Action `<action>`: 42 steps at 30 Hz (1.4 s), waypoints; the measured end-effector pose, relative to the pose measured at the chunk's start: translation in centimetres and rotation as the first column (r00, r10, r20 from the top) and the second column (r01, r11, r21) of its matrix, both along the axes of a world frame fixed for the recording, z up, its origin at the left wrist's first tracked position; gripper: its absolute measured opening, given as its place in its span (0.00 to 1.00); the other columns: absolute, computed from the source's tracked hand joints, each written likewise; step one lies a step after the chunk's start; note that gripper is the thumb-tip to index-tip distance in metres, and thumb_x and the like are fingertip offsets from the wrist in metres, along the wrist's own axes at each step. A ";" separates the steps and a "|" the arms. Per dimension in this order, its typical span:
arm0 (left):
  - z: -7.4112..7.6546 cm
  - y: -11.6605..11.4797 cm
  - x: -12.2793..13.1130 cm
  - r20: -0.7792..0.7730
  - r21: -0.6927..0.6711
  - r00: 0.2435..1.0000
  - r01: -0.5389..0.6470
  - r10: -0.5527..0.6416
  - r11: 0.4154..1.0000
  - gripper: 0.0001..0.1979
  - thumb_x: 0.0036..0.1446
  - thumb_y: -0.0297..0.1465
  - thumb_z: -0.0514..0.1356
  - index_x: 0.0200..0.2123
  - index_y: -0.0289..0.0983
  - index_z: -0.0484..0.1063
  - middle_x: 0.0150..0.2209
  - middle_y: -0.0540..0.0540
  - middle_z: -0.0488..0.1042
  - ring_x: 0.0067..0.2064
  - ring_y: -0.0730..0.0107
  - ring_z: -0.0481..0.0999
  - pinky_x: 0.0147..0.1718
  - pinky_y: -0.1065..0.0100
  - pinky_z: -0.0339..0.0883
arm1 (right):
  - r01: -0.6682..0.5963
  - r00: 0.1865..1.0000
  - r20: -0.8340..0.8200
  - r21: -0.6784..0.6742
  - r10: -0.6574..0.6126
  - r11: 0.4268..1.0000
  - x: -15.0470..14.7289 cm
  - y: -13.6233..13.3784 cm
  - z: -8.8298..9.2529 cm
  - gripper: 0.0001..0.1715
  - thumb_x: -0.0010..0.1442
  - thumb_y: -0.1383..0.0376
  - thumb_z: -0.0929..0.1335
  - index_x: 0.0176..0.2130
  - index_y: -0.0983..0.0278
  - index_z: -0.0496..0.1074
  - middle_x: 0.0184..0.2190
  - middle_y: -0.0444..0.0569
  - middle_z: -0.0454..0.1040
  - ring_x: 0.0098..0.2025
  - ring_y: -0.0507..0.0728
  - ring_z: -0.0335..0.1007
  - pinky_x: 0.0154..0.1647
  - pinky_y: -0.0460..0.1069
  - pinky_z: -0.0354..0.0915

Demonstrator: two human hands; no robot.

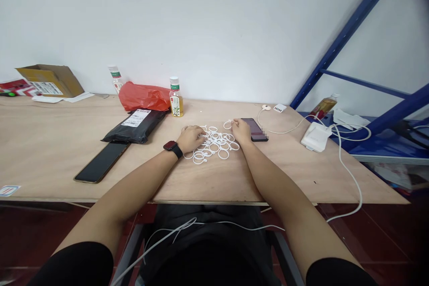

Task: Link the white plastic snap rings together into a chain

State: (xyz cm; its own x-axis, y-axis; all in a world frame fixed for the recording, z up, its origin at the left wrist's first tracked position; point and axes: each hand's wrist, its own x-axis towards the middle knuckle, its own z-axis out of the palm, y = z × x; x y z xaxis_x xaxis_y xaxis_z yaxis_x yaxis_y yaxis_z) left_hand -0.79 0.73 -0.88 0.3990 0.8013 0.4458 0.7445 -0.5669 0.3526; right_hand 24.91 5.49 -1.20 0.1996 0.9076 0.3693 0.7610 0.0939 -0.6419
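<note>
A loose pile of thin white plastic rings (214,148), each with a small knob, lies on the wooden table in front of me. My left hand (191,138), with a dark smartwatch on its wrist, rests palm down on the pile's left side. Its fingers reach over some rings; the fingertips are partly hidden among them. At the pile's upper right, my right hand (241,130) is closed, pinching one white ring (227,124) that sticks out to the left of the fingers. Just right of that hand lies a dark phone (256,130).
To the left are another phone (102,162), a black parcel (136,127), a red plastic bag (144,96) and a drink bottle (175,98). A cardboard box (50,81) stands farther left. White cables run around a white adapter (316,136) on the right, near a blue metal frame (348,29).
</note>
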 end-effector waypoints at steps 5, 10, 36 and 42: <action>0.5 -0.4 0.1 0.032 -0.049 0.999 0.026 -0.024 0.998 0.04 0.54 0.31 0.63 0.33 0.41 0.77 0.40 0.45 0.79 0.46 0.55 0.76 0.58 0.40 0.53 | -0.030 0.999 -0.039 -0.001 0.030 1.000 -0.1 -0.1 -0.1 0.19 0.60 0.57 0.65 0.43 0.65 0.77 0.33 0.53 0.80 0.39 0.60 0.74 0.43 0.52 0.65; 0.9 -0.5 0.2 0.089 0.066 0.993 0.074 -0.080 0.995 0.04 0.53 0.30 0.64 0.34 0.40 0.78 0.45 0.44 0.76 0.48 0.58 0.74 0.57 0.47 0.59 | -0.291 0.947 -0.115 0.094 0.301 0.952 -2.2 -2.3 0.7 0.16 0.60 0.57 0.66 0.39 0.64 0.78 0.29 0.47 0.78 0.31 0.55 0.73 0.35 0.48 0.66; 1.4 -0.9 0.7 -0.052 0.175 0.920 0.390 -0.388 0.904 0.08 0.63 0.34 0.60 0.37 0.38 0.78 0.35 0.45 0.78 0.38 0.67 0.76 0.40 0.67 0.67 | -0.497 0.811 -0.284 0.128 0.512 0.858 -5.8 -5.5 2.0 0.06 0.47 0.66 0.65 0.28 0.64 0.71 0.22 0.41 0.69 0.22 0.49 0.60 0.26 0.45 0.58; 1.5 -1.4 1.1 -0.044 0.199 0.926 0.376 -0.375 0.905 0.10 0.64 0.36 0.58 0.40 0.39 0.78 0.38 0.45 0.79 0.40 0.68 0.77 0.44 0.65 0.66 | -0.572 0.673 -0.528 0.072 0.518 0.817 -5.8 -5.2 1.9 0.08 0.44 0.66 0.61 0.27 0.62 0.67 0.20 0.41 0.69 0.20 0.50 0.61 0.22 0.44 0.57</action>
State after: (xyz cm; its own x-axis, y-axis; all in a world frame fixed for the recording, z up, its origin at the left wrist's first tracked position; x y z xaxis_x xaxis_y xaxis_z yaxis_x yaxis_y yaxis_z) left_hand 0.31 -0.71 0.64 0.6555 0.4860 0.5781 0.4640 -0.8631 0.1994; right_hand 19.14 0.25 0.73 -0.2115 0.9384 0.2731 0.1579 0.3086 -0.9380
